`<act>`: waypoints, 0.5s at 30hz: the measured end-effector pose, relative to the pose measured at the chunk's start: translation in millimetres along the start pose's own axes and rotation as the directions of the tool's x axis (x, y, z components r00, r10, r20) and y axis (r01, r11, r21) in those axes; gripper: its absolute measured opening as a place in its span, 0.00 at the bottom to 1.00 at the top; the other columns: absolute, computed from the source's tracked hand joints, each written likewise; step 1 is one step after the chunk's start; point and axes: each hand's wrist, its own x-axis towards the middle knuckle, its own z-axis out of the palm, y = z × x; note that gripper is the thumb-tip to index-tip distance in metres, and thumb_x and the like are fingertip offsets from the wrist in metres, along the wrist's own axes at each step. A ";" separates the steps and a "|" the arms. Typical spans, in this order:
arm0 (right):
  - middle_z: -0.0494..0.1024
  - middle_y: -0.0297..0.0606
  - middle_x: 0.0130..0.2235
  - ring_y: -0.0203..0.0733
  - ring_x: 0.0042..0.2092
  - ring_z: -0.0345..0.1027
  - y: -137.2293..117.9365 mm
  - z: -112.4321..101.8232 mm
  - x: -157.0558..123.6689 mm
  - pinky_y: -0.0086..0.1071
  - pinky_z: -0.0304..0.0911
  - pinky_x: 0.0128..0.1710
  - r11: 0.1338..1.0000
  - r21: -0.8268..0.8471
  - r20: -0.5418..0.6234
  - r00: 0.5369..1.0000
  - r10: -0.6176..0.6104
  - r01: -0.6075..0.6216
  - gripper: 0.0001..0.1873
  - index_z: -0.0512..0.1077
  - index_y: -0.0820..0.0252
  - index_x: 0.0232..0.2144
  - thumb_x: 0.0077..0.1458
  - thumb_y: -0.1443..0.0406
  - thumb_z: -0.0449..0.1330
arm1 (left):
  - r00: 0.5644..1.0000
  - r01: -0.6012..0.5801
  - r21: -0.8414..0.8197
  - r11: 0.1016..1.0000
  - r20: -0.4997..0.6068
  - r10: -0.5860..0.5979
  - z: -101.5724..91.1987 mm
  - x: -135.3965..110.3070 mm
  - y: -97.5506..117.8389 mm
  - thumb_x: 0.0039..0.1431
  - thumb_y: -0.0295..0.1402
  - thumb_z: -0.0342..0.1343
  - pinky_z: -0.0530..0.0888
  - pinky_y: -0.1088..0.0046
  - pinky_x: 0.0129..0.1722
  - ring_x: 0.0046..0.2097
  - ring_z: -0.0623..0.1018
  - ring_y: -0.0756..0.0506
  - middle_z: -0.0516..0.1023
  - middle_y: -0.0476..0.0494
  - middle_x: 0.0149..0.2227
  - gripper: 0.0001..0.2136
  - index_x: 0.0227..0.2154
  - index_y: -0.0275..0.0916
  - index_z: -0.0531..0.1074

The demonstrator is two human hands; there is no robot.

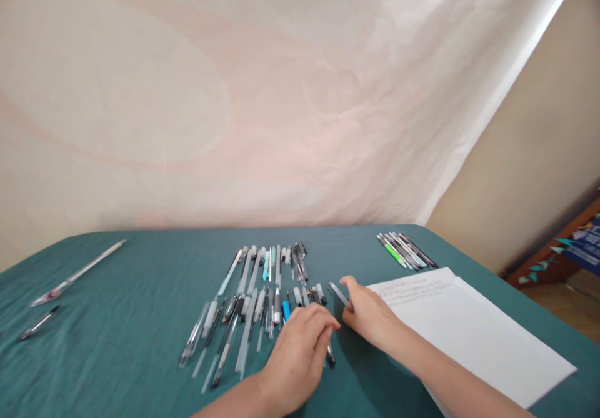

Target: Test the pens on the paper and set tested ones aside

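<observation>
Pen (337, 292) sits in the right grip (369, 310), pinched between thumb and fingers. One end sticks out to the far left; the hand hides the rest. The left grip (300, 352) is just beside it, with bent fingers, and I cannot tell if it has hold of anything. It hides some of the front row of pens (248, 323), near a blue pen (286, 310). Behind that is a back row (255, 268). White paper (487, 330) with some writing lies under the right arm. More pens lie in a bunch (405, 250) on the far right of the green tabletop (126, 343). A long stick (79, 273) and a small pen (40, 323) lie far left. The held pen looks clear and grey.
</observation>
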 end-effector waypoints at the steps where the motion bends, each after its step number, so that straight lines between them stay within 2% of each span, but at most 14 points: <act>1: 0.72 0.38 0.29 0.41 0.31 0.66 -0.1 -0.4 0.6 0.28 0.51 0.28 1.000 -0.023 -0.010 1.000 0.004 -0.004 0.25 0.60 0.63 0.47 0.43 0.74 0.52 | 1.000 -0.004 -0.003 1.000 0.002 0.004 0.1 -0.1 -0.1 0.62 0.27 0.41 0.66 0.68 0.41 0.39 0.70 0.46 0.71 0.43 0.38 0.11 0.37 0.40 0.69; 5: 0.71 0.34 0.26 0.39 0.29 0.65 3.9 -1.0 5.1 0.27 0.50 0.28 0.999 0.000 -0.046 0.998 0.038 -0.038 0.22 0.63 0.62 0.43 0.41 0.75 0.53 | 1.000 -0.006 -0.044 0.999 0.001 0.007 0.3 -0.3 -0.8 0.63 0.27 0.41 0.66 0.68 0.42 0.40 0.69 0.45 0.71 0.42 0.38 0.11 0.38 0.39 0.69; 7: 0.69 0.31 0.24 0.37 0.27 0.63 5.2 -3.7 7.0 0.27 0.50 0.27 0.995 0.094 -0.060 0.998 0.025 -0.019 0.18 0.65 0.60 0.38 0.41 0.74 0.54 | 1.000 0.000 -0.082 0.997 0.001 0.000 0.5 -0.1 -1.1 0.63 0.27 0.41 0.66 0.68 0.42 0.40 0.69 0.45 0.70 0.42 0.38 0.10 0.38 0.39 0.68; 9: 0.68 0.29 0.22 0.34 0.25 0.61 3.0 -9.0 7.1 0.26 0.51 0.25 0.964 0.263 -0.058 0.998 -0.027 0.042 0.11 0.67 0.59 0.32 0.43 0.73 0.54 | 1.000 0.004 -0.128 0.992 -0.003 -0.004 0.7 0.5 -1.4 0.63 0.27 0.41 0.67 0.70 0.41 0.40 0.70 0.46 0.70 0.42 0.38 0.10 0.38 0.39 0.68; 12: 0.64 0.26 0.21 0.30 0.19 0.55 -6.6 -18.6 3.3 0.24 0.49 0.19 0.804 0.593 0.031 0.997 -0.073 0.041 0.05 0.66 0.60 0.31 0.49 0.68 0.53 | 1.000 0.012 -0.178 0.984 -0.016 -0.015 0.5 1.4 -1.2 0.63 0.28 0.41 0.67 0.72 0.40 0.39 0.70 0.47 0.69 0.43 0.37 0.10 0.39 0.39 0.68; 15: 0.62 0.25 0.20 0.27 0.16 0.51 -18.5 -24.8 -3.0 0.23 0.47 0.16 0.585 0.810 0.109 0.990 -0.085 -0.039 0.08 0.66 0.61 0.31 0.51 0.61 0.55 | 0.998 0.050 -0.185 0.981 -0.021 -0.054 -0.6 1.4 1.0 0.63 0.29 0.43 0.66 0.72 0.39 0.37 0.70 0.48 0.69 0.44 0.35 0.09 0.36 0.39 0.68</act>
